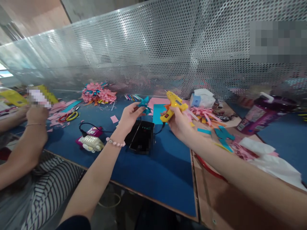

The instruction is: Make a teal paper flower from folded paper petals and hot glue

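Note:
My left hand (130, 115), with a beaded bracelet on its wrist, pinches a blue paper piece (144, 103) above the table. To its right, my right hand (176, 120) is wrapped round a yellow glue gun (174, 103), whose nozzle points up and to the left. The glue gun and the blue paper piece are apart. Behind and between my hands lie a pink sheet (154, 101) and a blue sheet (158, 114). Below my left hand a dark phone (142, 135) rests on the table.
At left, a person's hand (37, 111) works near scissors (69, 117) and paper scraps. Pink fringed paper (98, 93) lies at the back. A power bank (90, 140) with a cable is left of my forearm. At right are a tissue box (202, 98) and purple bottle (262, 115).

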Demonstrator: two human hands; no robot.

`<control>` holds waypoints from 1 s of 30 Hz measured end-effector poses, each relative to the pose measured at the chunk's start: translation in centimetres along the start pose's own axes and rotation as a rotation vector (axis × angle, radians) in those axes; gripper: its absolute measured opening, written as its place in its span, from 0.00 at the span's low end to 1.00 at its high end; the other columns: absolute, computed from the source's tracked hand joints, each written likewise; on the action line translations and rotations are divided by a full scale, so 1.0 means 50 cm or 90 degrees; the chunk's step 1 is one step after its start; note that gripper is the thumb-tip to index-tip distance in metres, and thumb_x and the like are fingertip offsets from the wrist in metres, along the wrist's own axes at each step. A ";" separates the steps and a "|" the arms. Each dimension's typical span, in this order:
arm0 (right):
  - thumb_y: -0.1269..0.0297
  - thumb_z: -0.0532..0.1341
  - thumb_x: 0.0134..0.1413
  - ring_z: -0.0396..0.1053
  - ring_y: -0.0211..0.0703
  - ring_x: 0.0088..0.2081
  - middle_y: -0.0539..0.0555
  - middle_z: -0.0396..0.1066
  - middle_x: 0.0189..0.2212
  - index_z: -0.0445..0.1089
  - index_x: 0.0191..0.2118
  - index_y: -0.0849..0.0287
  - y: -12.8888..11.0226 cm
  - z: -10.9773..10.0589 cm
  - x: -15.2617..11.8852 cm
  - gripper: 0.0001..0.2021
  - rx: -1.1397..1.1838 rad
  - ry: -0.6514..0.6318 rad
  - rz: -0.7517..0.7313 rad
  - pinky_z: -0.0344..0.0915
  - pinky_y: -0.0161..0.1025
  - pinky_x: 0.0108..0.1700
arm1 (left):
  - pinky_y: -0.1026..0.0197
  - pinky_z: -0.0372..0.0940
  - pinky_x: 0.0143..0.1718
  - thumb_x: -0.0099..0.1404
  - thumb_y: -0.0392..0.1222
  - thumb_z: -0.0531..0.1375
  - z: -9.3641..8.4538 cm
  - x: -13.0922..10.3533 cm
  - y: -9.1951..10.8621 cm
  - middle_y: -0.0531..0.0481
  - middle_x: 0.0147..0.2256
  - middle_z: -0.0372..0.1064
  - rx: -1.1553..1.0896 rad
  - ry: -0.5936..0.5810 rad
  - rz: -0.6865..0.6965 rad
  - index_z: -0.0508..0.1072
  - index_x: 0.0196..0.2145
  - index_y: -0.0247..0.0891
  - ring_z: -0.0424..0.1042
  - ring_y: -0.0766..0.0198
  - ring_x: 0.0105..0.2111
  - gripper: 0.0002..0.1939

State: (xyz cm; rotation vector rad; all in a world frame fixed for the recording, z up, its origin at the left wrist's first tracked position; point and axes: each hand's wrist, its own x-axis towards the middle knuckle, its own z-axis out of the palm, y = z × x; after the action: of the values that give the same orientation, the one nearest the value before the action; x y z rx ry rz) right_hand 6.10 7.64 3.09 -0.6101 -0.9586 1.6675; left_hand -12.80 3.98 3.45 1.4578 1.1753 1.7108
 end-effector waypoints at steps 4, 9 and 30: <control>0.57 0.67 0.47 0.62 0.32 0.22 0.44 0.64 0.20 0.68 0.32 0.58 -0.009 -0.034 -0.048 0.12 -0.082 0.017 -0.040 0.64 0.32 0.28 | 0.62 0.67 0.37 0.58 0.43 0.64 -0.010 -0.008 0.001 0.51 0.31 0.73 0.074 0.018 0.043 0.74 0.41 0.38 0.72 0.66 0.31 0.13; 0.54 0.68 0.47 0.62 0.33 0.21 0.45 0.61 0.14 0.67 0.25 0.59 -0.018 -0.073 -0.098 0.15 -0.239 0.029 -0.079 0.61 0.32 0.26 | 0.60 0.67 0.39 0.60 0.41 0.62 0.000 -0.018 0.015 0.48 0.33 0.75 0.077 -0.002 0.078 0.75 0.39 0.37 0.74 0.63 0.34 0.09; 0.55 0.62 0.51 0.61 0.33 0.19 0.50 0.68 0.22 0.68 0.27 0.60 -0.040 -0.065 -0.159 0.12 -0.449 -0.032 -0.119 0.62 0.32 0.20 | 0.62 0.67 0.34 0.55 0.47 0.67 0.024 -0.052 0.020 0.50 0.31 0.74 0.113 -0.026 0.074 0.76 0.34 0.40 0.72 0.64 0.32 0.11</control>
State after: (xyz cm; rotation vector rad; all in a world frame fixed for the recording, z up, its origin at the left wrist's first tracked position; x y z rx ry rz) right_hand 12.14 1.25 2.44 -0.9063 -1.6050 1.1602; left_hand -10.95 1.60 3.21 1.6894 1.2693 1.6801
